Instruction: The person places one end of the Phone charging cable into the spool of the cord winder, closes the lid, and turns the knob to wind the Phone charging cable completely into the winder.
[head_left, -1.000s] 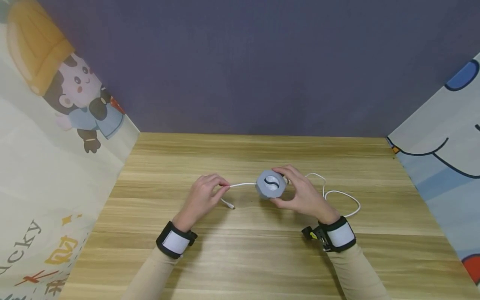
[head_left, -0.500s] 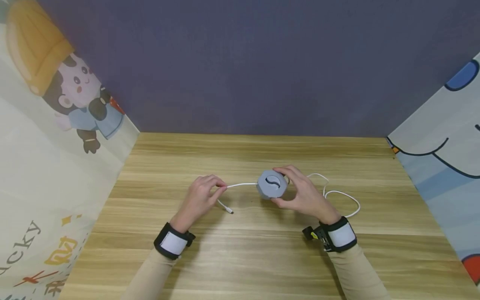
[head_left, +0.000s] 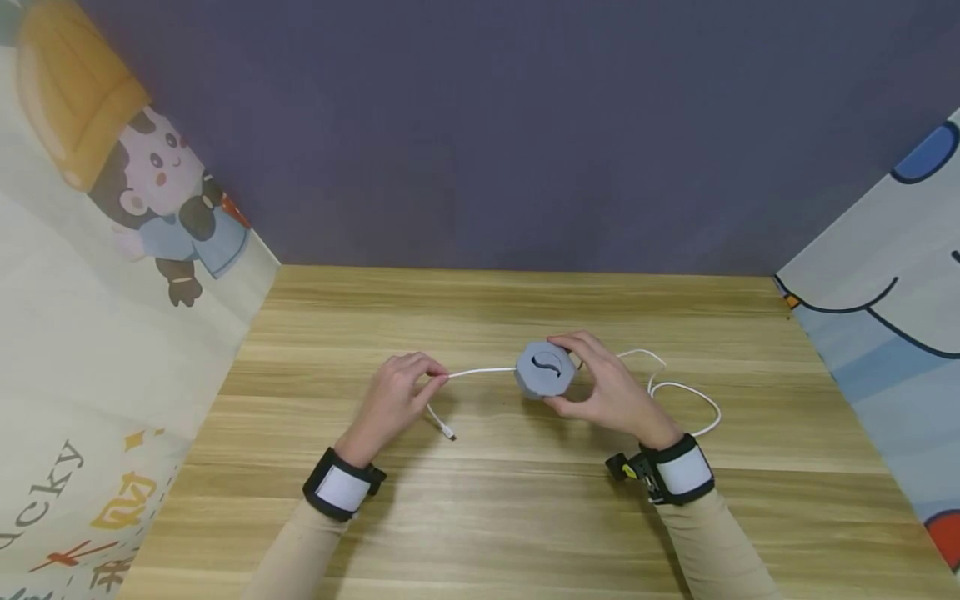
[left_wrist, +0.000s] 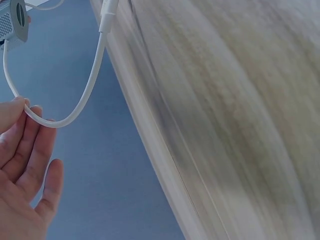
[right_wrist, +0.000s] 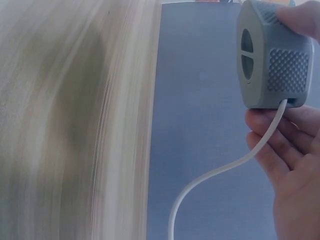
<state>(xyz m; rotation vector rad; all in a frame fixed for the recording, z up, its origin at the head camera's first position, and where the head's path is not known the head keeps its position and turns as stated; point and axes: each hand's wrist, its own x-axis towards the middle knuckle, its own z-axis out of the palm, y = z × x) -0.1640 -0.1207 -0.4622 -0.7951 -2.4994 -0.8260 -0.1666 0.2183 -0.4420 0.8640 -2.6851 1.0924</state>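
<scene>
While the gray many-sided case point(head_left: 544, 383) is held almost where it was 1 second ago, the left hand point(head_left: 392, 398) has been drawn slightly farther from it, so a longer stretch of white cable point(head_left: 482, 372) is exposed between the 2. The dangling plug point(head_left: 448, 432) has been carried along, left and nearer the person. The cable is pinched by the left thumb and fingertips; the case is gripped at its edges, over the desk point(head_left: 480, 508), between the thumb and fingers of the right hand point(head_left: 613, 398).

Part of the cable is hidden behind the right hand, and its far end is lost at the right wrist strap point(head_left: 684, 470). In the left wrist view the plug is cut off by the top edge.

The case is marked by an S-shaped slot and a bumpy, textured side panel point(right_wrist: 288, 71); the desk is streaked with wood grain.
</scene>
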